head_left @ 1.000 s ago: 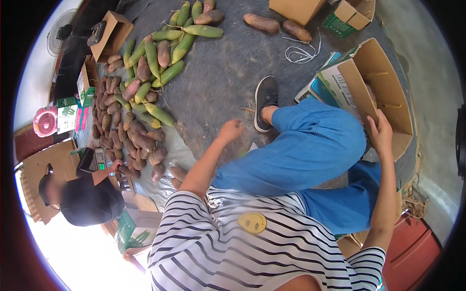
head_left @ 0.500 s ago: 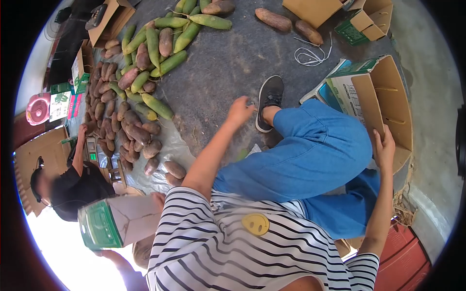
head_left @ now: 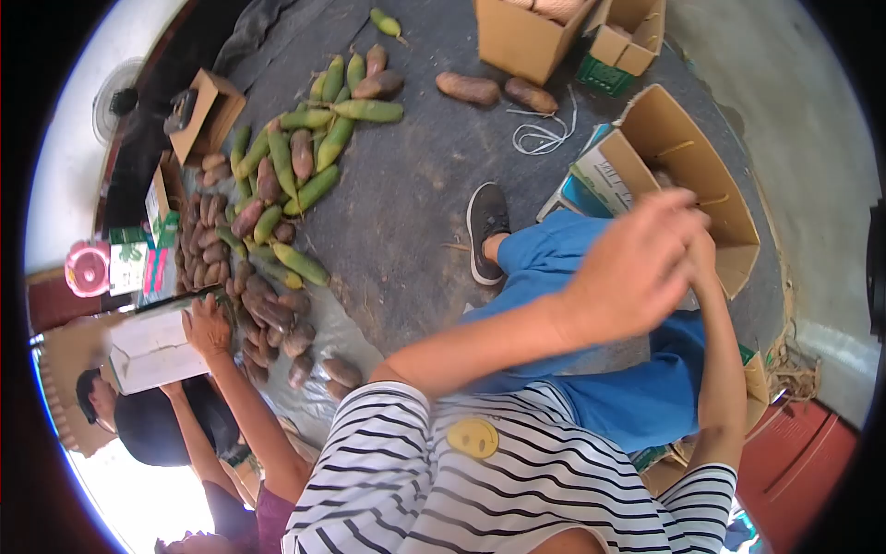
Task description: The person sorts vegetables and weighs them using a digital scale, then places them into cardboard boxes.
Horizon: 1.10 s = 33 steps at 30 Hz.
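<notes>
My left hand [head_left: 637, 263], blurred by motion, is in front of the open carton [head_left: 688, 115], over my right wrist. Its fingers look bent toward the right, but what they hold, if anything, cannot be made out. Most of my right hand [head_left: 703, 251] is hidden behind the left one, close to the carton's lower side. The carton lies tipped with its mouth facing right and a cord handle inside. A small brown patch shows within, partly covered by my hand. A blue-and-white flat thing [head_left: 565, 189] lies under the carton's left side.
Long green cucumber-like fruits [head_left: 314, 189] and brown ones [head_left: 268, 309] are heaped at left. Two brown ones [head_left: 468, 89] lie near white string [head_left: 544, 138]. More cartons [head_left: 526, 42] stand at the back. Two people at lower left have hands near a white box [head_left: 152, 349].
My left hand has moved right, from beside my shoe to the carton. My right hand no longer shows on the carton's edge. At left, a white box has been raised near the heap.
</notes>
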Tool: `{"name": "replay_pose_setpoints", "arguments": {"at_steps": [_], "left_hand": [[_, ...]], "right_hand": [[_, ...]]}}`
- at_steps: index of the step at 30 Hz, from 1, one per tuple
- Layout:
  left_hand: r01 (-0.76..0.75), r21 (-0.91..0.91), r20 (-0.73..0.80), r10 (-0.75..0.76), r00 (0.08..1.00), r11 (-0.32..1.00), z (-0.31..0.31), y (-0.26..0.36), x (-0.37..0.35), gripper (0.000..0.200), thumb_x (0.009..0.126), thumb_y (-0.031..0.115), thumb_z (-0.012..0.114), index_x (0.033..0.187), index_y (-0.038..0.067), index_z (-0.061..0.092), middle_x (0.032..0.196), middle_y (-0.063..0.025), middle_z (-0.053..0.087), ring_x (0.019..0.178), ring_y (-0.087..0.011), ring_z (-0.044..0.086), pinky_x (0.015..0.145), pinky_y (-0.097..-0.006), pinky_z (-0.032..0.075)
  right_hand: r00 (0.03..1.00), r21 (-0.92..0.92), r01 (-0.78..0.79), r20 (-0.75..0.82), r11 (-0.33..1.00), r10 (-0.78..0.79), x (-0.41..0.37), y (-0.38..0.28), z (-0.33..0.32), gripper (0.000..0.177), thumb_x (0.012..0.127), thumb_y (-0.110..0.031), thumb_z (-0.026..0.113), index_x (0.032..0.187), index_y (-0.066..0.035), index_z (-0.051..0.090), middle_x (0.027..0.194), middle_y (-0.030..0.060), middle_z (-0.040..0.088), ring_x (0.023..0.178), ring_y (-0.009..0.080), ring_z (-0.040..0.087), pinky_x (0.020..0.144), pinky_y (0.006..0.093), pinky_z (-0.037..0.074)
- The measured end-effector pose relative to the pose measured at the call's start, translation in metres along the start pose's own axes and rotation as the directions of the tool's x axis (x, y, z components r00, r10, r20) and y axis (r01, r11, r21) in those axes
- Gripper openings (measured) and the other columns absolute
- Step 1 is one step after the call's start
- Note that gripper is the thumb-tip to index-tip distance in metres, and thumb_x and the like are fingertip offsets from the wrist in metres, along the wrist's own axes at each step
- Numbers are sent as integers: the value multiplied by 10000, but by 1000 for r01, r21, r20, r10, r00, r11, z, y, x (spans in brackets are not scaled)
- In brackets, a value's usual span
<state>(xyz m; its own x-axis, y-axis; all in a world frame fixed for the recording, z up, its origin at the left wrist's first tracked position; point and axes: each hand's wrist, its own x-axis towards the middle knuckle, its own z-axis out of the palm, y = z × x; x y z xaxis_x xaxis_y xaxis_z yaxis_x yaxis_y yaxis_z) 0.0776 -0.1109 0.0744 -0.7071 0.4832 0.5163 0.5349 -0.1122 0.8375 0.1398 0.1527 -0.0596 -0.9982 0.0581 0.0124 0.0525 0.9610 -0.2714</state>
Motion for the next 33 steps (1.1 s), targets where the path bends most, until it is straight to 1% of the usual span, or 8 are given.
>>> {"name": "replay_pose_setpoints", "arguments": {"at_steps": [8, 12, 15, 17, 23, 26, 29, 33], "left_hand": [[-329, -10, 274, 319, 907, 944, 145, 45, 43, 372, 712, 92, 632, 1067, 25, 543, 1193, -196, 508, 1011, -369, 564, 831, -447, 473], [-384, 266, 424, 251, 870, 884, 175, -30, 53, 131, 748, 130, 566, 846, 46, 589, 950, -131, 546, 858, -307, 600, 707, -429, 500], [-550, 555, 570, 195, 798, 624, 175, -89, 50, 214, 756, 176, 585, 945, 78, 591, 989, -110, 541, 869, -252, 582, 738, -399, 442], [-483, 599, 633, -7, 774, 638, 154, -75, 60, 198, 776, 141, 580, 961, 72, 585, 986, -107, 549, 939, -279, 584, 763, -404, 449], [-512, 679, 713, -307, 630, 526, 134, -80, 67, 226, 801, 115, 577, 1019, 60, 597, 1027, -130, 569, 955, -277, 583, 781, -427, 443], [-534, 622, 763, -291, 577, 573, 131, -80, 68, 236, 802, 108, 574, 1031, 58, 599, 1032, -131, 572, 975, -281, 574, 794, -424, 435], [-574, 572, 806, -272, 526, 585, 133, -80, 67, 238, 801, 112, 576, 1031, 55, 599, 1033, -128, 572, 993, -284, 565, 808, -423, 426], [-624, 557, 813, -208, 543, 547, 144, -84, 59, 246, 792, 131, 597, 1028, 62, 600, 1034, -122, 572, 993, -278, 562, 814, -426, 419]], "right_hand": [[996, 129, -60, -58, 990, 68, -4, -19, -18, 253, 849, -196, 623, 1056, -58, 576, 991, 184, 614, 925, 384, 583, 769, 423, 481], [976, -16, -107, -195, 994, 101, -16, -31, -39, 271, 849, -205, 601, 1076, -59, 578, 1068, 146, 612, 1005, 300, 570, 911, 386, 415], [1000, 273, -10, -11, 962, 13, -17, -10, -23, 417, 847, -233, 574, 1208, -28, 535, 1226, 198, 550, 1136, 322, 523, 988, 396, 396], [944, 25, -215, 262, 976, 201, -11, -25, -50, 420, 829, -231, 592, 1188, -19, 547, 1145, 198, 595, 1045, 327, 584, 909, 406, 459], [915, -228, -258, 255, 939, 313, -40, -24, -104, 287, 847, -239, 584, 1049, -41, 636, 986, 153, 652, 887, 310, 639, 756, 414, 512], [928, 79, -258, -257, 963, 270, -53, -38, -157, 223, 854, -207, 611, 1009, -51, 654, 945, 99, 659, 827, 280, 634, 716, 370, 503], [591, 437, 145, -757, 887, 277, -58, -101, -218, 232, 845, -59, 633, 1075, -39, 643, 911, 79, 627, 746, 93, 565, 660, 210, 448], [320, 243, 662, -947, 708, 27, -75, -145, -242, 225, 840, -65, 635, 1064, -39, 642, 900, 79, 623, 737, 96, 565, 651, 213, 447]]}}
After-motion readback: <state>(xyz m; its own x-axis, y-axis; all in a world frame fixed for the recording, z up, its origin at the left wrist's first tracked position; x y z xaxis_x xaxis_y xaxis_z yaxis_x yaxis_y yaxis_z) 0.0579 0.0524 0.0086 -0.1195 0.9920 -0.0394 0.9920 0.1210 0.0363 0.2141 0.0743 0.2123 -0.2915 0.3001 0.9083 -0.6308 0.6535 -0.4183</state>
